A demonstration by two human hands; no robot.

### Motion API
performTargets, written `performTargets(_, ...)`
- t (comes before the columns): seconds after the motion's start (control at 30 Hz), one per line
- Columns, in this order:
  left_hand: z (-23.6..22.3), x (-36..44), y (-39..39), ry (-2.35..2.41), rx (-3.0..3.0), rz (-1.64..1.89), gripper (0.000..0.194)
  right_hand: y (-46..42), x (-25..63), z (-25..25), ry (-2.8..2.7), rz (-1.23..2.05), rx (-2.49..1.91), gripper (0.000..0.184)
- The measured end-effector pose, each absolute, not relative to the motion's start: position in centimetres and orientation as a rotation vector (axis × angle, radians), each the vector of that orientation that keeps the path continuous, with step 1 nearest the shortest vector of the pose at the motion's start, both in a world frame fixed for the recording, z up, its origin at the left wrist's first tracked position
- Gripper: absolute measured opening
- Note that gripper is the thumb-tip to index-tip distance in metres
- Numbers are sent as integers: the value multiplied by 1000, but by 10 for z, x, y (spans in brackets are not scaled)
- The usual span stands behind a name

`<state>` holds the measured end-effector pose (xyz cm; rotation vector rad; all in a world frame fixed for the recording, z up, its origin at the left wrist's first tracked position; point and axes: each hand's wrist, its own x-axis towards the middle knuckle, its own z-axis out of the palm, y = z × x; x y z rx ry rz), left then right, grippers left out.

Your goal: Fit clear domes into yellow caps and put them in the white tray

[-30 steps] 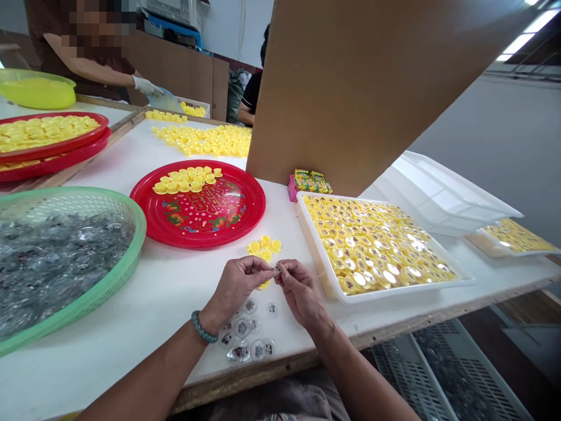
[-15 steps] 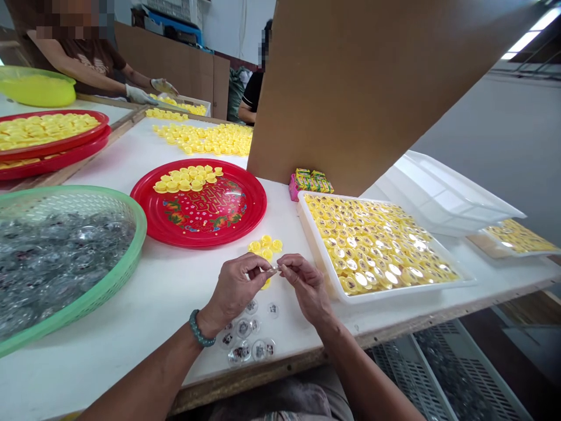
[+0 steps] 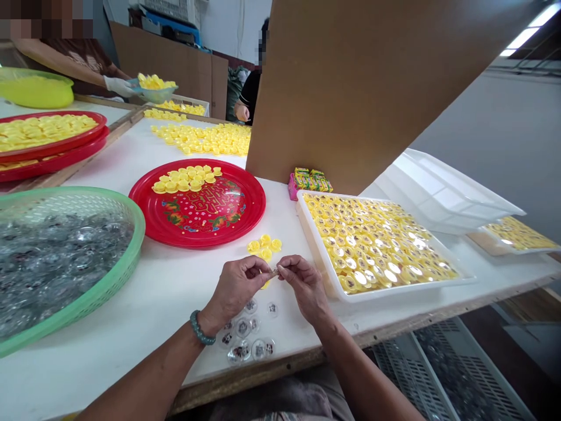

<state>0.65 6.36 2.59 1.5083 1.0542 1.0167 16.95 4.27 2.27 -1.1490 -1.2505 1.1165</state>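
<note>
In the head view my left hand (image 3: 234,295) and my right hand (image 3: 305,290) meet above the white table. Both pinch one small thin piece (image 3: 274,273) between thumb and fingertips; it shows nearly edge-on, so its kind is unclear. Just beyond the fingers lies a small group of yellow plastic cups (image 3: 265,241), and another is partly hidden under my hands. Nearer my body, several clear round discs with dark printed figures (image 3: 242,328) are scattered between my forearms.
A red tray (image 3: 197,237) bears yellow cups at its far side. Left stands a green basket (image 3: 139,228) of clear discs. A white tray (image 3: 394,290) of yellow pieces is at right, before a leaning cardboard sheet (image 3: 350,88). A co-worker's gloved hand (image 3: 118,86) holds a filled bowl.
My hands stay nearly in place, the fingertips shifting slightly on the small piece. Across the table, the co-worker has lifted a bowl of yellow cups. Another person's hand has come into view beside the cardboard.
</note>
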Motion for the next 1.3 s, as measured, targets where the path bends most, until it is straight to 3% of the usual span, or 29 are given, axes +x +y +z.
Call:
performTargets(0.2,22,5,65,982,1431,917,14,53,173,49,-1817,885,-1122,16)
performTargets(0.43,20,1,74,943,1107,1001,25,62,164,46,-1997,663,-1227,33)
performTargets(0.63,18,1,73,898,1095,952,25,62,155,37,-2051,515,-1281,22)
performTargets(0.83,13,-12,82,1112,1523,755,18,61,181,32,-2222,587,-1275,29)
performTargets(0.97,0,-11,82,1236,1785,652,24,68,189,27,-2502,582,-1287,30)
performTargets(1.1,-10,-5,82,1177,1759,636,16,76,186,20,-2629,561,-1237,25)
performTargets(1.3,-18,0,85,1199,1620,645,21,78,186,13,-2691,531,-1196,26)
